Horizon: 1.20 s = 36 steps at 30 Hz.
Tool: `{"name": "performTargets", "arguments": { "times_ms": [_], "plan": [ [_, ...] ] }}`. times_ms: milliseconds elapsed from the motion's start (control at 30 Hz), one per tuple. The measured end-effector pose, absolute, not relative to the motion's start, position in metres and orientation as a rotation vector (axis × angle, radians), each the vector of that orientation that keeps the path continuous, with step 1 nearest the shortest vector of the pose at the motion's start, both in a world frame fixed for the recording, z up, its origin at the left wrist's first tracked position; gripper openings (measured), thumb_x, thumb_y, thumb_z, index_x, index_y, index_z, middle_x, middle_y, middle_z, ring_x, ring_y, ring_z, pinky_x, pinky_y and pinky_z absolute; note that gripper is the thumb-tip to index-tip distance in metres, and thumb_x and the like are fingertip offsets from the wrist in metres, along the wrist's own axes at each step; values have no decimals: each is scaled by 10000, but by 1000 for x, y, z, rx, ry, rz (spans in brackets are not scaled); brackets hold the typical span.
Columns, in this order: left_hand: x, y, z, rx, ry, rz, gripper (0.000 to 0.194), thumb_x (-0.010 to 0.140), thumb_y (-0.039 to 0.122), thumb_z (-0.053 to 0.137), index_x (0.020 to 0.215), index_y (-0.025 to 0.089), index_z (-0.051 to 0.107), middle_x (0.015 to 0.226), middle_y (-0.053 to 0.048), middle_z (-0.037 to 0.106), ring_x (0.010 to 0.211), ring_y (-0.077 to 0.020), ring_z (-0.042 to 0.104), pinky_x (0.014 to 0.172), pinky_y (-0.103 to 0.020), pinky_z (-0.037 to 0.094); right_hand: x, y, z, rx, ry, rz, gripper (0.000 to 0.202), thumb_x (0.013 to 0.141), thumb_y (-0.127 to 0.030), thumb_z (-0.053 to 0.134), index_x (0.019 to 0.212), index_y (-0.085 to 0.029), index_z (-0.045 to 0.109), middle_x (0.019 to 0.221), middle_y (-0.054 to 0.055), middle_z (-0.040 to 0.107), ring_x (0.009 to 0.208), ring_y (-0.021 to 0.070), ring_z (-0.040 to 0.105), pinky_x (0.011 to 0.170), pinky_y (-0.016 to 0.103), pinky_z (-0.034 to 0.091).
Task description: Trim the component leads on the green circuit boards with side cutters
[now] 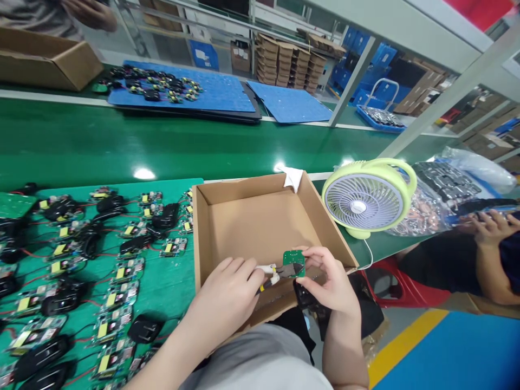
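Circuit boards [173, 247] (many) on green mat [175, 290]

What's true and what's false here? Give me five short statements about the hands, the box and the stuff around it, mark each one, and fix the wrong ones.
1. The right hand holds a small green circuit board. True.
2. The pliers are in the right hand. False: the left hand holds the pliers.
3. The fan stands to the right of the open cardboard box in front of the person. True.
4. The rows of boards on the green mat lie to the right of that box. False: they lie to its left.
5. The fan's rim is red. False: it is yellow-green.
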State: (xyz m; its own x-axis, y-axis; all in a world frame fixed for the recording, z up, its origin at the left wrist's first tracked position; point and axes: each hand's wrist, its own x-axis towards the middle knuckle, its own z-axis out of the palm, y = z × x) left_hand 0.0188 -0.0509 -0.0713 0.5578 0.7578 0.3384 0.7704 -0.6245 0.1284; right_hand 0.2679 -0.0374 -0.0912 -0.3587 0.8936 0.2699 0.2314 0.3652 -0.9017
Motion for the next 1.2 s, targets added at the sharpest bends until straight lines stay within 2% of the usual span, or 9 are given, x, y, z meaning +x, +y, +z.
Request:
{"name": "performTargets", "arguments": {
  "times_ms": [233, 400, 567, 833, 1200],
  "plan": [
    [19, -50, -70, -2778, -1384, -559, 256, 677, -36, 592, 768, 202, 623, 713, -4, 622, 642, -228, 604, 601, -349, 432, 269, -41, -90, -964, -1797, 1045, 413, 905, -175, 743, 1242, -288, 532, 1284, 87, 688, 879, 150, 720, 833, 273, 603],
    [20, -50, -70, -2769, -1421, -494, 229, 729, -4, 568, 803, 203, 630, 733, -11, 619, 653, -230, 607, 614, -357, 442, 267, -39, -91, -1000, -1807, 998, 380, 912, -173, 720, 1228, -271, 532, 1291, 102, 681, 849, 144, 716, 826, 273, 605],
    [22, -50, -70, -2735, -1418, -399, 191, 785, 44, 571, 889, 183, 650, 829, -52, 639, 762, -260, 614, 697, -382, 471, 265, -37, -90, -1067, -1850, 937, 374, 912, -186, 709, 1228, -263, 526, 1252, 106, 697, 825, 158, 712, 805, 287, 611],
    [21, -50, -69, -2723, -1375, -467, 161, 773, 47, 585, 854, 175, 643, 815, -54, 629, 751, -261, 589, 689, -388, 462, 266, -39, -90, -1049, -1858, 959, 351, 920, -212, 711, 1219, -256, 532, 1294, 120, 682, 808, 159, 716, 790, 298, 619],
    [21, -51, -70, -2708, -1390, -523, 145, 772, 61, 607, 849, 176, 646, 814, -45, 632, 759, -259, 582, 686, -380, 452, 266, -39, -94, -1064, -1826, 967, 340, 935, -260, 712, 1224, -246, 534, 1348, 151, 664, 938, 195, 743, 841, 316, 617]
  ]
}}
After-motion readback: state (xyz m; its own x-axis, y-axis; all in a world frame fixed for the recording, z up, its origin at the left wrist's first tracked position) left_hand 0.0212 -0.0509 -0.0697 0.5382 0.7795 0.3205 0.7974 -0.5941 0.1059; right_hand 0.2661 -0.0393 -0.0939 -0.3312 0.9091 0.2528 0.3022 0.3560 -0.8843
